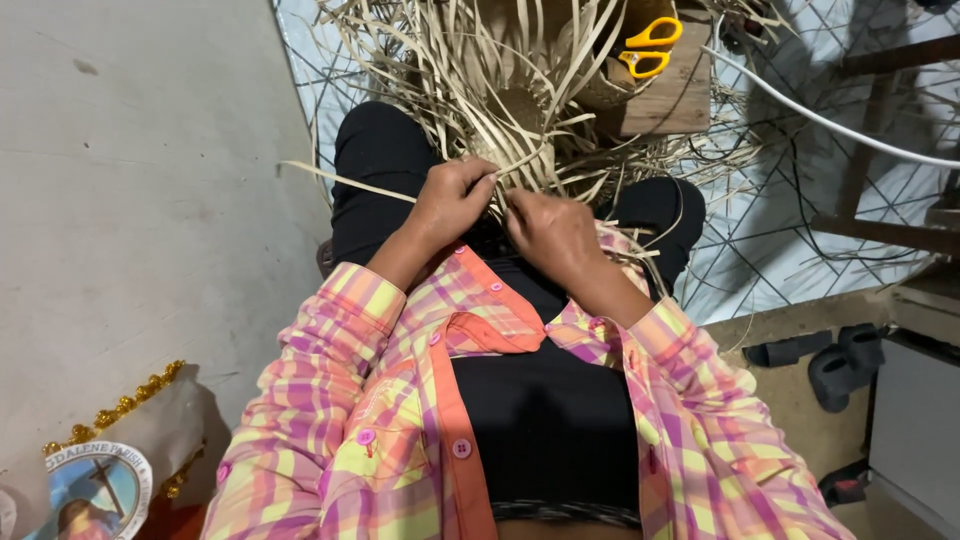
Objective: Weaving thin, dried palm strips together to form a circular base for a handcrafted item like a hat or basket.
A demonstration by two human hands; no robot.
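Nearest, on the lap, the left hand (452, 203) pinches a pale straw strip (345, 181) that trails out toward nine o'clock, while the right hand (551, 232), just at its three o'clock, curls its fingers closed on strands at the edge of the woven straw piece (520, 110). That piece shows a small plaited centre at twelve o'clock of the hands, with many loose strips fanning out unwoven, so most weaving seems left. Farther, at one o'clock, yellow scissors (647, 48) lie on a wooden block (680, 95).
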